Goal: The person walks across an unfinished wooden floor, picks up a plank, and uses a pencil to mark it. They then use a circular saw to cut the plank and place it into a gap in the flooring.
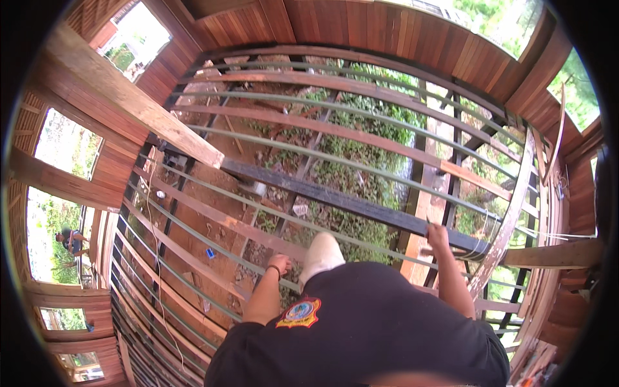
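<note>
- Enclosing everything, the room [354, 26] shows panelled wooden walls.
- Spaced joists [474, 177] leave wide gaps over plants [380, 131], so support looks narrow.
- The black beam [348, 202] lies among the joists, running roughly along with them; it is probably heavy, stiff and hard to break, best held near both ends.
- The right hand [438, 236] is curled at the beam's right part; whether it pinches anything, I cannot tell.
- The left hand [281, 263], loosely bent near a joist, is equally unclear.

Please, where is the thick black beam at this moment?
In the head view, the thick black beam slants across the middle, down toward the right, past the pale wooden post's end at left; the person's right hand is near its right end.
</note>
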{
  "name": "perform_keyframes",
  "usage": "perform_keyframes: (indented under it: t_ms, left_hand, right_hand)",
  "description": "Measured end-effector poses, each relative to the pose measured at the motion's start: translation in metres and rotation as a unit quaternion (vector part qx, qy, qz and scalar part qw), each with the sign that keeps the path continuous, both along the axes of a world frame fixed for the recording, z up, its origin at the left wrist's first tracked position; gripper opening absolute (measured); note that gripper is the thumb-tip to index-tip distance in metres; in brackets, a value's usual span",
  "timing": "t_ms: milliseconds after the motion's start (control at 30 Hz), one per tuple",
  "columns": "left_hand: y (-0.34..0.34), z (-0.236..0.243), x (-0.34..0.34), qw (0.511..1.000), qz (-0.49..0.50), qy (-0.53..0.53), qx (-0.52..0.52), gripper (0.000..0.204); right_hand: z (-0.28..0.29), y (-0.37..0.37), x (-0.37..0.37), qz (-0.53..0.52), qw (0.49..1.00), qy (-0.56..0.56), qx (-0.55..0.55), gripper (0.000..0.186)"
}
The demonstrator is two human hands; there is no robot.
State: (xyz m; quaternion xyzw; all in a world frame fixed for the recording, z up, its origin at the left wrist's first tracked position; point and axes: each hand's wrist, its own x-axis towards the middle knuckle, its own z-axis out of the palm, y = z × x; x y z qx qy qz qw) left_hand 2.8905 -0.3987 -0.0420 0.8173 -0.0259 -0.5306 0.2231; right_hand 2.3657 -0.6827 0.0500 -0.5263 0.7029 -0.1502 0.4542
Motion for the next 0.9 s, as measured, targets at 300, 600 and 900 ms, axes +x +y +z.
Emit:
perform_keyframes:
  t_ms: [300, 600, 900]
  left_hand:
    - [-0.106, -0.069, 0.145, 0.986, -0.112, 0.076, 0.092, 0.021]
    - [-0.484, 0.033, 0.341, 0.991, -0.012, -0.047, -0.128, 0.018]
    - [-0.786, 0.079, 0.35, 0.97, -0.038, 0.031, -0.237, 0.021]
  right_hand:
    - [0.014, -0.197, 0.197, 0.02, 0.984, -0.173, -0.039, 0.019]
    - [-0.131, -0.276, 0.219, -0.004, 0.964, 0.151, 0.217, 0.031]
    - [-0.268, -0.342, 0.198, 0.493, 0.797, 0.345, -0.052, 0.015]
